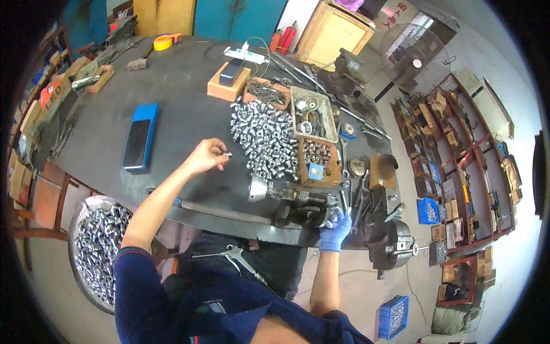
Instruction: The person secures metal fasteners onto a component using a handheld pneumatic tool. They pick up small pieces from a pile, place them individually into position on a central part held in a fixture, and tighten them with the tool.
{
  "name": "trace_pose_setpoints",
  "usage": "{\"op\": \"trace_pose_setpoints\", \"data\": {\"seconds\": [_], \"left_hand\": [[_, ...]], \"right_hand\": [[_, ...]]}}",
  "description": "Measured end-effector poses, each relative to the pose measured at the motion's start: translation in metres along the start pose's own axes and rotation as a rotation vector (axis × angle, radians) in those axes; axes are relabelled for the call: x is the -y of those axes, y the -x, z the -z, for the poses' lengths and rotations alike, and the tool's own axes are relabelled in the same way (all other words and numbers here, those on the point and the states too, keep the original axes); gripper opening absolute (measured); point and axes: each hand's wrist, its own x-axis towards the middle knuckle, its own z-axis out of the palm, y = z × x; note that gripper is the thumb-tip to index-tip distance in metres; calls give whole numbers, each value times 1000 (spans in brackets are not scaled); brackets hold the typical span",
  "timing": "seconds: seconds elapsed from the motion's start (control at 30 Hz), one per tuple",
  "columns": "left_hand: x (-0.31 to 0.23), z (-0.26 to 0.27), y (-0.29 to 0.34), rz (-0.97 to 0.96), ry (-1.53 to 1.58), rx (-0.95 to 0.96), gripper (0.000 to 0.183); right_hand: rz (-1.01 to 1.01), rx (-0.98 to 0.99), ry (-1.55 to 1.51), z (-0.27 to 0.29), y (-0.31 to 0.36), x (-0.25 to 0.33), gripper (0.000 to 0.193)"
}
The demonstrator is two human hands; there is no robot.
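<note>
Metal fitting point(228, 154) pinched in left hand point(209, 155), forearm point(160, 203) slanting inward, gloved right hand point(336, 230) at metal device point(303, 196), grip unclear

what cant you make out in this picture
All in the head view:
- small metal part in the left hand: partly covered by the fingers, too small for detail
- gloved right hand: too small to tell whether it grips the bench fixture
- round basin: its right side is hidden by the left sleeve
- brown box: partly obscured by a blurred patch
</note>
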Motion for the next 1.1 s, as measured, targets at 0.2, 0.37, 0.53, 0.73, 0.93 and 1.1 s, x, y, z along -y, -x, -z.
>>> {"op": "trace_pose_setpoints", "data": {"seconds": [0.2,0.37,0.53,0.73,0.93,1.1], "left_hand": [[-55,-35,83,-229,438,195,20],[-53,-52,80,-291,457,128,19],[-49,-50,76,-268,451,148,20],[-50,-52,76,-311,433,155,20],[-52,-55,77,-316,450,139,18],[-62,-51,81,-258,361,137,19]], "right_hand": [[72,-87,56,-14,6,4,38],[49,45,35,3,4,1,39],[110,70,25,4,12,3,37],[117,74,37,-2,32,15,38],[54,181,27,-7,37,24,38],[94,225,96,-12,37,36,45]]}}
